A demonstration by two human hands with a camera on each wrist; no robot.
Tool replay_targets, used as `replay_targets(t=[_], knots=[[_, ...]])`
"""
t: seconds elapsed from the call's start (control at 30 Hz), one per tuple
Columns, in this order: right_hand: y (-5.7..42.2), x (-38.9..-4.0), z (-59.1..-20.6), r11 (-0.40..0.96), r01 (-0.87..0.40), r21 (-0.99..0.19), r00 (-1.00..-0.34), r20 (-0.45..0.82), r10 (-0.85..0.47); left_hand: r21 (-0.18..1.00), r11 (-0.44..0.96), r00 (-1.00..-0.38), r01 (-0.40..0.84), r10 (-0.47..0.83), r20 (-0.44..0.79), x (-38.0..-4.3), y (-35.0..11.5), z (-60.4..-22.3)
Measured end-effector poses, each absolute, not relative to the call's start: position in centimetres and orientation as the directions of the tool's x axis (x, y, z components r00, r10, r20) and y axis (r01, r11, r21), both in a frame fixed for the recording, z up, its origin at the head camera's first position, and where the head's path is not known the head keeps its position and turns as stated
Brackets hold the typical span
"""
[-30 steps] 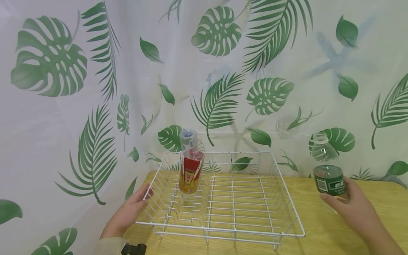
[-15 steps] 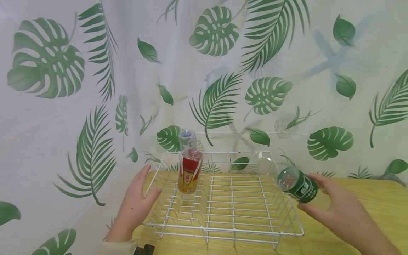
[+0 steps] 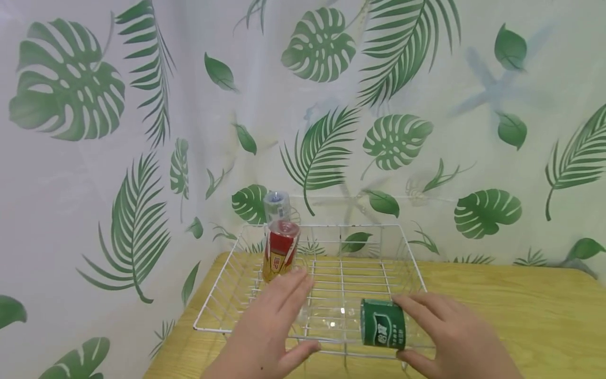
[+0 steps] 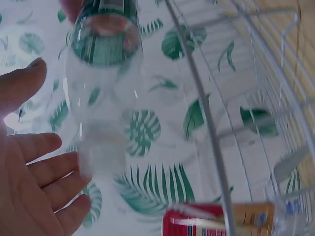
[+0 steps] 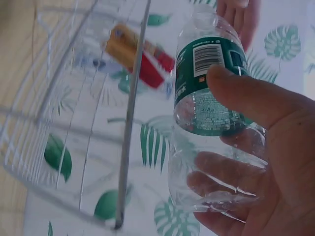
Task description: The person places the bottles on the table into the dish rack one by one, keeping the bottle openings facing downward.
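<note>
My right hand (image 3: 450, 331) grips a clear plastic bottle (image 3: 383, 323) with a green label around its lower part, thumb on one side and fingers on the other. The bottle lies sideways over the front of a white wire rack (image 3: 312, 226), its neck toward my left hand. In the right wrist view the bottle's label (image 5: 211, 64) shows a barcode, and no cap is seen on the neck. My left hand (image 3: 270, 326) is beside the neck end, thumb and fingers spread apart. In the left wrist view the left hand's fingers (image 4: 54, 182) lie alongside the bottle's blurred neck (image 4: 101, 147).
Inside the rack's left part stands a red-and-gold drink container (image 3: 282, 242), with a clear bluish bottle (image 3: 276, 205) behind it. The rack rests on a wooden table (image 3: 511, 305). A leaf-patterned curtain (image 3: 407, 68) hangs behind and at the left.
The bottle has been tipped from upright to sideways and carried left to the rack's front. My left hand has let go of the rack's left side and moved right toward the bottle.
</note>
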State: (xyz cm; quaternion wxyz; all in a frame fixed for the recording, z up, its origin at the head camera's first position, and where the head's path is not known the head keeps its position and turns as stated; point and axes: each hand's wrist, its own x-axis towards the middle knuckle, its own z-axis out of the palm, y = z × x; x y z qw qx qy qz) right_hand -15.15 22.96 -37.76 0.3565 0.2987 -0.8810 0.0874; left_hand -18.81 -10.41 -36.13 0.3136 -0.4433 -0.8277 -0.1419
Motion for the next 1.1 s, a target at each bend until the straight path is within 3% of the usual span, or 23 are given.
replay_targets(t=[0.13, 0.2, 0.4, 0.73, 1.1], knots=[[21.3, -15.4, -38.8, 0.739, -0.663, 0.118, -0.474, 0.697, -0.537, -0.095, 0.515, -0.374, 0.852, 0.726, 0.577, -18.2, -8.8, -36.8], [20.7, -15.4, -39.3, 0.726, -0.678, 0.116, -0.466, 0.697, -0.546, -0.111, 0.506, -0.376, 0.855, 0.754, 0.538, -18.1, -8.2, -37.1], [20.1, -15.2, -39.9, 0.735, -0.672, 0.086, -0.496, 0.685, -0.534, -0.096, 0.525, -0.432, 0.845, 0.778, 0.456, -18.1, -7.7, -38.1], [19.9, -14.9, -39.7, 0.746, -0.663, 0.062, -0.522, 0.676, -0.521, -0.039, 0.524, -0.453, 0.851, 0.770, 0.449, -18.1, -7.5, -38.7], [19.6, -14.7, -39.8, 0.762, -0.645, 0.062, -0.544, 0.663, -0.514, -0.059, 0.537, -0.467, 0.842, 0.778, 0.419, -18.4, -7.1, -39.4]])
